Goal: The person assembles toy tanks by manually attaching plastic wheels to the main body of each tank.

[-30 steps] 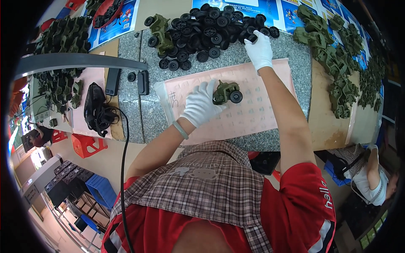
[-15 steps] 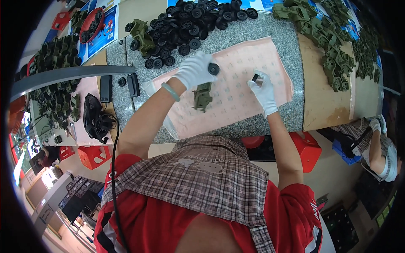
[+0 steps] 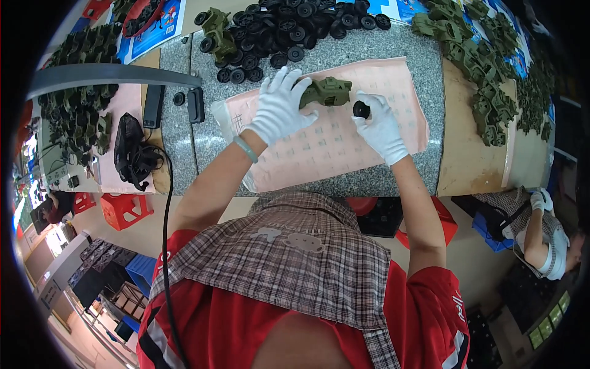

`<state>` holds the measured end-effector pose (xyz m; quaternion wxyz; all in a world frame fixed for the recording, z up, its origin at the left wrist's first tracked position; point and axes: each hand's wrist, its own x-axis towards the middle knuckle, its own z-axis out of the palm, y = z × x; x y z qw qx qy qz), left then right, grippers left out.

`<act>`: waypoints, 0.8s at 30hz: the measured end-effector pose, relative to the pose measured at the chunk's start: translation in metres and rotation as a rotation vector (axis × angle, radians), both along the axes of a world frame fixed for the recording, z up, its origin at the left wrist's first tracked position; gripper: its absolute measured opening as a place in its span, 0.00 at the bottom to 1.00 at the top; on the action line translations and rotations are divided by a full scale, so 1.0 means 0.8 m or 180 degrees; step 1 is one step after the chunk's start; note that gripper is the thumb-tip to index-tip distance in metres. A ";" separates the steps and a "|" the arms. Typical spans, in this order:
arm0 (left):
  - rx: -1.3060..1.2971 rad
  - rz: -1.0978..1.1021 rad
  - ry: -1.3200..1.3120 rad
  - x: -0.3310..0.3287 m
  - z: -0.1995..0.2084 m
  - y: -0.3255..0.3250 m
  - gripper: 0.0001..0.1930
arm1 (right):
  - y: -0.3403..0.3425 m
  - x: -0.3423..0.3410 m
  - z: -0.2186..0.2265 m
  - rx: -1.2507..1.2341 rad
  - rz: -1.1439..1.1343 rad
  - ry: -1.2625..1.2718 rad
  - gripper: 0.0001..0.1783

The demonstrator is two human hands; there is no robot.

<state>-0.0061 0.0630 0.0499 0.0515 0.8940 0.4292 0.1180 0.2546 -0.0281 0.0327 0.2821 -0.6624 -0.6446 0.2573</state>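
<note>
A dark green toy vehicle body (image 3: pixel 332 92) lies on the pink sheet (image 3: pixel 289 163), its length running left to right. My left hand (image 3: pixel 276 106), in a white glove, is at its left end with fingers spread and the thumb apart from the body. The fingers partly cover that end, so I cannot tell how firmly they touch it. Just past the body's right end, my gloved right hand (image 3: pixel 382 129) pinches a black toy wheel (image 3: pixel 361 109) between thumb and fingers.
A heap of black wheels (image 3: pixel 289 27) sits at the back, beside another green body (image 3: pixel 216 34). Green parts (image 3: pixel 479 80) pile up on cardboard at right; more (image 3: pixel 80 67) stand at left. A grey curved arm (image 3: pixel 117 72) and black cable (image 3: pixel 167 215) cross the left side.
The green body has moved up and right and turned sideways. A wheel seen at my left hand no longer shows there. My right hand has shifted slightly left with its wheel turned.
</note>
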 end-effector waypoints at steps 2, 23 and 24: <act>-0.0586 0.0171 0.0208 0.012 -0.006 0.017 0.33 | 0.014 0.005 0.002 0.0129 0.0059 -0.0159 0.27; -0.0269 -0.0124 0.0283 -0.002 -0.075 -0.056 0.28 | 0.054 -0.047 0.038 -0.0136 0.1696 -0.1217 0.27; -0.0243 -0.0119 0.0271 -0.002 -0.075 -0.056 0.28 | 0.060 -0.049 0.037 -0.0138 0.1707 -0.1220 0.27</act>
